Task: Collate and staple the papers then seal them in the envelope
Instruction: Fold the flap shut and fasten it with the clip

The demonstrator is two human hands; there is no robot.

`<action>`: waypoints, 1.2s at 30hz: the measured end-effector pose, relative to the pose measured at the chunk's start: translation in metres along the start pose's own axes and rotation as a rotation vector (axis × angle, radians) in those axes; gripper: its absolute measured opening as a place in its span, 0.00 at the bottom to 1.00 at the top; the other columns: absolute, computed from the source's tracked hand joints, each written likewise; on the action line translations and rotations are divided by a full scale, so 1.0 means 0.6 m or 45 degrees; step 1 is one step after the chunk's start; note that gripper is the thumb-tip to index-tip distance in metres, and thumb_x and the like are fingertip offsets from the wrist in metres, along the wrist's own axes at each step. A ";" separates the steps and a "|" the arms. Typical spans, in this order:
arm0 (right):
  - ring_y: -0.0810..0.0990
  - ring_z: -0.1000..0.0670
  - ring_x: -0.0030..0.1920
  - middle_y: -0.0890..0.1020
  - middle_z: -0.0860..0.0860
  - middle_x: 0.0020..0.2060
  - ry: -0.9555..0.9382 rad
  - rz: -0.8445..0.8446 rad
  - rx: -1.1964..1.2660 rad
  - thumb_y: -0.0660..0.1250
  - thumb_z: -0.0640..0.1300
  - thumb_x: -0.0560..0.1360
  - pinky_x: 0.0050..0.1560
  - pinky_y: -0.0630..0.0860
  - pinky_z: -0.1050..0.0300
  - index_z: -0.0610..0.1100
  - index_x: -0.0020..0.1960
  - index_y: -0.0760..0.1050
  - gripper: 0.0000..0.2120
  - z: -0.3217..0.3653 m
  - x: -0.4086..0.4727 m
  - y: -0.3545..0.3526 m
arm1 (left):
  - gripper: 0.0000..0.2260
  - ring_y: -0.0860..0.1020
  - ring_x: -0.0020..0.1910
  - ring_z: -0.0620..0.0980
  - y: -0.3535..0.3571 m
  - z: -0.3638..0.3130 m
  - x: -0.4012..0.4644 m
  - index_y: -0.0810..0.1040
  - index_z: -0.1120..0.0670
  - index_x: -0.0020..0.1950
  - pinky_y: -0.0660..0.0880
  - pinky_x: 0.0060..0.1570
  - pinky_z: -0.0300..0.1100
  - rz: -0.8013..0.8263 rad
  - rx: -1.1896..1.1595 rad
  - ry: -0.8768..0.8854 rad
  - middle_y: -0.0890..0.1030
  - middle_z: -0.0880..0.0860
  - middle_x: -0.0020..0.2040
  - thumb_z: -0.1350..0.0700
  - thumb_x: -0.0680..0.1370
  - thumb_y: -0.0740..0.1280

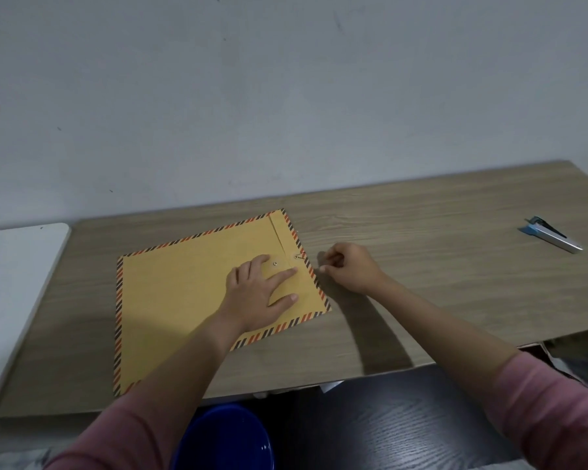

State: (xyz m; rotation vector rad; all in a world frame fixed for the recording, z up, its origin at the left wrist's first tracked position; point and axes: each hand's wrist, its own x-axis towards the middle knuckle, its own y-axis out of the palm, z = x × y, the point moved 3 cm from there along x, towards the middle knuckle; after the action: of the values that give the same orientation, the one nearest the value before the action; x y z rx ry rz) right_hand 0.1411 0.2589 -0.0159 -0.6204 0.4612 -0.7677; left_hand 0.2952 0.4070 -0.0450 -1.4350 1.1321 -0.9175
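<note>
A large yellow envelope point(177, 300) with a striped red and black border lies flat on the wooden table point(421, 266). Its flap is folded down at the right end, where two small metal string buttons point(275, 263) show. My left hand point(258, 293) presses flat on the envelope beside the flap, fingers straight. My right hand point(350, 271) sits just off the envelope's right edge with its fingers curled; what they pinch is too small to make out. No loose papers are visible. A silver and blue stapler point(550, 234) lies far right on the table.
A white surface point(17, 266) adjoins the table on the left. A blue bucket point(224, 439) stands below the table's front edge. A grey wall rises behind the table. Dark flooring shows at the lower right.
</note>
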 end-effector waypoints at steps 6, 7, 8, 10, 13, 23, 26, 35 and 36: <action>0.81 0.48 0.47 0.83 0.47 0.44 0.263 -0.011 0.308 0.75 0.40 0.68 0.52 0.79 0.50 0.44 0.44 0.77 0.08 0.032 0.012 0.053 | 0.31 0.61 0.68 0.55 0.006 0.013 -0.015 0.57 0.36 0.72 0.58 0.67 0.58 -0.104 -0.074 -0.028 0.60 0.52 0.71 0.27 0.71 0.51; 0.82 0.47 0.48 0.83 0.46 0.45 0.318 -0.026 0.387 0.76 0.39 0.67 0.53 0.79 0.49 0.44 0.41 0.76 0.09 0.034 0.014 0.057 | 0.32 0.61 0.68 0.54 0.006 0.015 -0.015 0.56 0.37 0.73 0.59 0.67 0.58 -0.119 -0.079 -0.043 0.61 0.52 0.71 0.27 0.71 0.51; 0.81 0.47 0.49 0.82 0.45 0.46 0.377 -0.043 0.484 0.76 0.38 0.66 0.54 0.79 0.48 0.44 0.40 0.75 0.10 0.034 0.016 0.059 | 0.33 0.62 0.67 0.54 0.006 0.017 -0.015 0.56 0.38 0.73 0.60 0.67 0.57 -0.134 -0.086 -0.056 0.62 0.52 0.70 0.27 0.71 0.52; 0.81 0.45 0.50 0.82 0.42 0.48 0.462 -0.047 0.692 0.76 0.35 0.65 0.55 0.79 0.47 0.42 0.43 0.74 0.12 0.037 0.017 0.058 | 0.34 0.62 0.66 0.53 0.006 0.021 -0.016 0.55 0.39 0.73 0.61 0.66 0.56 -0.160 -0.102 -0.065 0.63 0.52 0.69 0.27 0.70 0.53; 0.82 0.44 0.47 0.81 0.42 0.47 0.470 0.102 0.957 0.73 0.32 0.67 0.49 0.81 0.48 0.39 0.50 0.73 0.14 0.050 0.013 0.056 | 0.34 0.63 0.66 0.53 0.004 0.022 -0.017 0.54 0.39 0.73 0.62 0.65 0.56 -0.179 -0.133 -0.048 0.63 0.51 0.68 0.28 0.71 0.54; 0.83 0.44 0.43 0.84 0.40 0.45 0.412 0.171 1.048 0.70 0.31 0.69 0.46 0.81 0.52 0.35 0.51 0.80 0.11 0.051 0.020 0.055 | 0.41 0.64 0.66 0.51 0.007 0.017 -0.013 0.56 0.52 0.74 0.63 0.66 0.54 -0.213 -0.222 -0.046 0.64 0.49 0.70 0.27 0.70 0.54; 0.83 0.44 0.41 0.84 0.39 0.43 0.401 0.125 0.984 0.72 0.33 0.68 0.46 0.81 0.50 0.37 0.45 0.80 0.05 0.045 0.018 0.050 | 0.41 0.64 0.66 0.51 0.006 0.010 -0.012 0.56 0.52 0.74 0.64 0.65 0.53 -0.224 -0.208 -0.041 0.64 0.50 0.70 0.27 0.70 0.54; 0.81 0.50 0.37 0.82 0.47 0.35 0.278 -0.015 0.660 0.72 0.36 0.69 0.42 0.80 0.56 0.44 0.35 0.78 0.07 0.071 0.051 0.054 | 0.37 0.66 0.65 0.50 -0.012 0.030 -0.039 0.61 0.52 0.72 0.65 0.65 0.49 -0.255 -0.213 -0.091 0.66 0.49 0.68 0.30 0.71 0.57; 0.81 0.50 0.36 0.82 0.48 0.35 0.280 -0.003 0.651 0.73 0.35 0.68 0.41 0.79 0.57 0.44 0.35 0.78 0.07 0.076 0.061 0.058 | 0.35 0.67 0.64 0.50 -0.015 0.037 -0.047 0.62 0.52 0.71 0.66 0.63 0.49 -0.259 -0.200 -0.096 0.67 0.48 0.68 0.31 0.71 0.57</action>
State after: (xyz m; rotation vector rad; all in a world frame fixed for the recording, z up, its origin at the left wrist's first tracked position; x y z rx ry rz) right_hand 0.2087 0.2661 -0.0114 -0.0597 0.4415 -0.9179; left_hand 0.3108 0.4400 -0.0387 -1.7238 1.0338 -0.9223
